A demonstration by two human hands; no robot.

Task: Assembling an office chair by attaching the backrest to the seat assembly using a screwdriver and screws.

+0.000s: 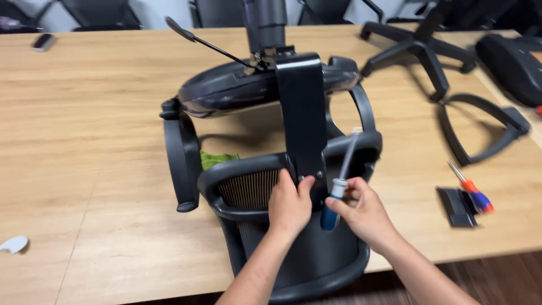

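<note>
Head view: no containers in sight. A black office chair (265,101) lies upside down on the wooden table (84,141), seat up, mesh backrest (248,189) hanging toward the near edge. The left hand (289,206) presses on the black back bracket (302,118) where it meets the backrest, fingers curled over the joint, not wrapped fully round anything. The right hand (364,212) is closed on a blue-and-white-handled screwdriver (339,189), just right of the bracket; the shaft angles up and right, its tip near the chair frame, contact unclear. A green cloth (217,159) lies under the seat. Spare armrest loop (485,127), star base (420,45), second screwdriver (473,189) with a red-and-blue handle and a black plate (456,208) sit well apart at right.
</note>
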